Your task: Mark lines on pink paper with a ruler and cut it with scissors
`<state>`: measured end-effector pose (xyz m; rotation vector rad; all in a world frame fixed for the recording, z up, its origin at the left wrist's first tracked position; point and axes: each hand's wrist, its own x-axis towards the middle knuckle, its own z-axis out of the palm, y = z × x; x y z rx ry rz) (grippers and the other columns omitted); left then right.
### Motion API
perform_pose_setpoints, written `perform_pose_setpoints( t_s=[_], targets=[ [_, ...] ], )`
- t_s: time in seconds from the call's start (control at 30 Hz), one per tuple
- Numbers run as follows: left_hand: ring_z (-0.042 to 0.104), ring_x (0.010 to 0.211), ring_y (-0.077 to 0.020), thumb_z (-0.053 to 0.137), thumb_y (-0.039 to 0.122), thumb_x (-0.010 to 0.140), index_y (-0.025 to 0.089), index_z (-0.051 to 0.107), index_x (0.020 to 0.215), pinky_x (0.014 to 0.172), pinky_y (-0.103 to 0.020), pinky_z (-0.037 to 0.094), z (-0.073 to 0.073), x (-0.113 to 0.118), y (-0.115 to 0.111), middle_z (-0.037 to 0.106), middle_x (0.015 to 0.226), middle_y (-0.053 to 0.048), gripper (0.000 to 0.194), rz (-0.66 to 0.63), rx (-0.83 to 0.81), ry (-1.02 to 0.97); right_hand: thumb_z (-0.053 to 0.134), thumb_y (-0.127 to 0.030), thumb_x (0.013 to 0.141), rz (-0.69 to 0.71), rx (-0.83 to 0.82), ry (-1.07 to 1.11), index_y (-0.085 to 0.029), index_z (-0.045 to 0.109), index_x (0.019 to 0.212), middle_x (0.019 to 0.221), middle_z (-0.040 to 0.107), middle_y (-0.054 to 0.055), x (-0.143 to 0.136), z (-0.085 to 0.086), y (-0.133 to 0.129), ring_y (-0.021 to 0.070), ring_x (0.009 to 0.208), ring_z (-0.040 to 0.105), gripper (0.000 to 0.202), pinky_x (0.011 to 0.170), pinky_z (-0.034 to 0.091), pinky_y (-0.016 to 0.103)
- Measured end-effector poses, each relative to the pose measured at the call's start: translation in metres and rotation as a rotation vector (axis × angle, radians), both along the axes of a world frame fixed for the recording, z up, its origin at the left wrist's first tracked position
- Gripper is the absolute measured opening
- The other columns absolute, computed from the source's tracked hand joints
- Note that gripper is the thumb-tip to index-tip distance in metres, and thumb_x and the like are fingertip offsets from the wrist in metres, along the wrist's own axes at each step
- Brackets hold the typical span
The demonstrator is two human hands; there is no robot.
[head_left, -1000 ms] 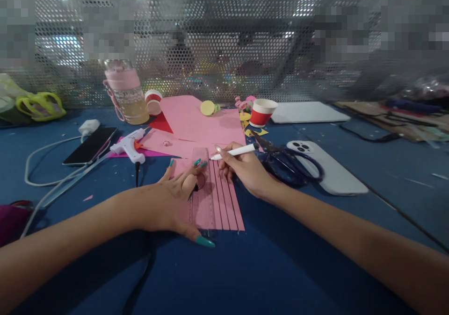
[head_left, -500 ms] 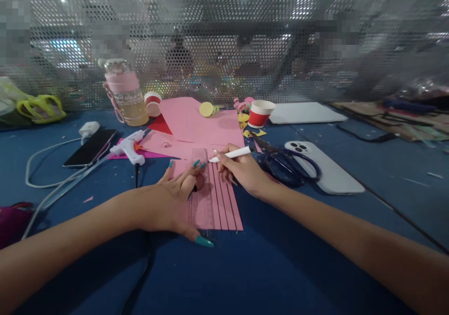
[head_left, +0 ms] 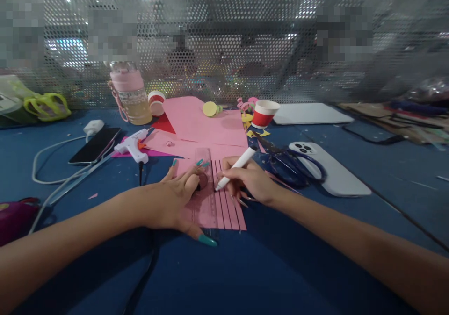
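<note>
My left hand (head_left: 170, 200) lies spread over a clear ruler (head_left: 209, 214), pressing it down on a pink sheet (head_left: 229, 214). The ruler stands lengthwise along the sheet, its lower end past the near edge. Several black lines run down the sheet to the right of the ruler. Between its closed fingers my right hand (head_left: 254, 179) holds a white marker (head_left: 236, 168), its tip at the ruler's right edge, about midway down. A new dark line shows above the tip. My left palm and fingers cover part of the sheet and ruler.
Dark-handled scissors (head_left: 294, 168) and a white phone (head_left: 329, 172) lie right of my right hand. A glue gun (head_left: 133, 146), black phone (head_left: 94, 146) and white cable sit left. Behind are larger pink paper (head_left: 206, 128), a paper cup (head_left: 264, 114) and a bottle (head_left: 131, 95).
My right hand has drawn the marker down along the ruler's edge toward me, leaving a black line. The marker is now more upright. My left hand stays on the ruler.
</note>
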<state>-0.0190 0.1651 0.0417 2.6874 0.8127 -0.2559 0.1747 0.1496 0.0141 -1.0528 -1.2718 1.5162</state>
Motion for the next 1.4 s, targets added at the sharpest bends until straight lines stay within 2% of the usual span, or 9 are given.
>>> perform_pose_setpoints(
  t_s=[0.17, 0.37, 0.47, 0.57, 0.67, 0.7, 0.9, 1.17, 1.4],
  targets=[
    [0.021, 0.134, -0.0356, 0.045, 0.077, 0.063, 0.01, 0.037, 0.124, 0.106, -0.058, 0.004, -0.002, -0.003, 0.0, 0.026, 0.143, -0.024, 0.091, -0.009, -0.001, -0.003, 0.056, -0.019, 0.059, 0.136, -0.016, 0.01, -0.019, 0.045, 0.045, 0.032, 0.053, -0.004, -0.004, 0.002, -0.009, 0.0053, 0.022, 0.042, 0.018, 0.023, 0.029, 0.012],
    [0.016, 0.136, -0.0328, 0.044, 0.079, 0.062, 0.011, 0.044, 0.113, 0.107, -0.056, 0.007, 0.002, -0.001, -0.002, 0.032, 0.14, -0.024, 0.084, -0.007, 0.011, 0.029, 0.056, -0.018, 0.06, 0.333, -0.076, -0.031, -0.019, 0.045, 0.046, 0.033, 0.053, -0.005, -0.007, 0.006, -0.021, 0.0055, 0.023, 0.042, 0.018, 0.023, 0.029, 0.012],
    [0.018, 0.135, -0.0317, 0.046, 0.078, 0.063, 0.015, 0.043, 0.113, 0.108, -0.055, 0.007, 0.002, -0.001, -0.001, 0.032, 0.141, -0.022, 0.08, -0.012, 0.026, 0.011, 0.057, -0.018, 0.057, 0.285, -0.072, 0.042, -0.019, 0.046, 0.044, 0.032, 0.053, -0.004, -0.004, 0.006, -0.017, 0.0057, 0.022, 0.041, 0.017, 0.022, 0.027, 0.013],
    [0.02, 0.135, -0.0315, 0.047, 0.077, 0.063, 0.015, 0.042, 0.114, 0.108, -0.056, 0.005, 0.001, 0.0, 0.0, 0.037, 0.137, -0.02, 0.08, -0.029, 0.032, -0.005, 0.053, -0.021, 0.055, 0.092, -0.022, 0.207, -0.02, 0.046, 0.043, 0.032, 0.054, -0.003, 0.003, 0.004, -0.006, 0.0065, 0.018, 0.035, 0.014, 0.019, 0.021, 0.015],
    [0.017, 0.136, -0.0318, 0.048, 0.077, 0.062, 0.014, 0.044, 0.113, 0.108, -0.056, 0.003, 0.0, 0.001, -0.001, 0.041, 0.134, -0.02, 0.081, -0.016, 0.025, 0.012, 0.049, -0.022, 0.054, -0.024, 0.062, 0.293, -0.02, 0.044, 0.04, 0.023, 0.043, -0.005, 0.009, 0.003, 0.004, 0.006, 0.016, 0.032, 0.015, 0.021, 0.022, 0.015],
    [0.017, 0.136, -0.032, 0.048, 0.077, 0.062, 0.013, 0.044, 0.113, 0.108, -0.056, 0.002, 0.0, 0.001, -0.001, 0.039, 0.135, -0.021, 0.082, -0.014, 0.024, 0.013, 0.049, -0.021, 0.054, -0.018, 0.062, 0.296, -0.02, 0.045, 0.039, 0.023, 0.042, -0.005, 0.01, 0.002, 0.004, 0.0059, 0.016, 0.033, 0.015, 0.022, 0.022, 0.015],
    [0.021, 0.134, -0.0352, 0.047, 0.077, 0.062, 0.011, 0.039, 0.122, 0.107, -0.056, 0.006, -0.002, -0.001, 0.0, 0.031, 0.141, -0.023, 0.09, -0.029, 0.023, 0.005, 0.053, -0.018, 0.052, 0.15, -0.067, 0.252, -0.018, 0.048, 0.042, 0.039, 0.06, 0.0, 0.005, -0.004, -0.006, 0.0067, 0.019, 0.04, 0.011, 0.02, 0.025, 0.015],
    [0.022, 0.134, -0.0326, 0.043, 0.078, 0.064, 0.011, 0.041, 0.119, 0.108, -0.05, 0.008, 0.0, -0.002, -0.002, 0.028, 0.143, -0.022, 0.087, -0.034, 0.047, -0.006, 0.058, -0.017, 0.054, 0.336, -0.145, 0.091, -0.017, 0.049, 0.045, 0.033, 0.054, -0.003, -0.002, 0.003, -0.018, 0.006, 0.023, 0.044, 0.013, 0.023, 0.029, 0.012],
    [0.023, 0.134, -0.033, 0.045, 0.076, 0.065, 0.01, 0.042, 0.118, 0.108, -0.051, 0.008, -0.001, -0.002, -0.002, 0.029, 0.142, -0.023, 0.084, -0.042, 0.062, 0.005, 0.06, -0.016, 0.057, 0.356, -0.118, 0.065, -0.015, 0.049, 0.047, 0.032, 0.051, -0.005, -0.002, 0.002, -0.016, 0.0037, 0.022, 0.04, 0.014, 0.023, 0.027, 0.01]
  ],
)
